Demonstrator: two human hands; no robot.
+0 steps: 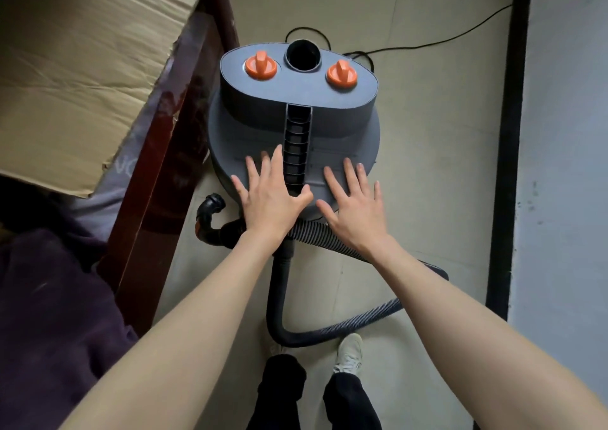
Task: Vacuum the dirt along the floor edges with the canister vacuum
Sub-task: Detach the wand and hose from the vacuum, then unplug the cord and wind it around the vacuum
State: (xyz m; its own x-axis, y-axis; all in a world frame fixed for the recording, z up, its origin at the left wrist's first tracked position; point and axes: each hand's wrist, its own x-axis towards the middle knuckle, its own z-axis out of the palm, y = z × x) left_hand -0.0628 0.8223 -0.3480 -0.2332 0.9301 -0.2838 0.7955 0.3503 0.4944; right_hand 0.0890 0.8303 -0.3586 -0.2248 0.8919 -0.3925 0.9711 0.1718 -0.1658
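A dark grey canister vacuum (pixel 296 100) with two orange knobs and a round black opening on top stands on the tiled floor in the middle of the view. My left hand (pixel 273 196) lies flat with spread fingers on the near left of its lid. My right hand (pixel 355 206) lies flat on the near right, the ribbed slot between them. A ribbed black hose (pixel 329 331) leaves the canister's near side, passes under my wrists and loops across the floor by my feet. Its curved end piece (pixel 210 215) lies at the canister's left.
A dark wooden bed frame (pixel 158 166) with a cardboard sheet (pixel 82 67) on top stands close on the left. A black skirting strip (pixel 510 133) and pale wall (pixel 566 166) run along the right. A black power cord (pixel 427 44) trails across the floor behind the canister.
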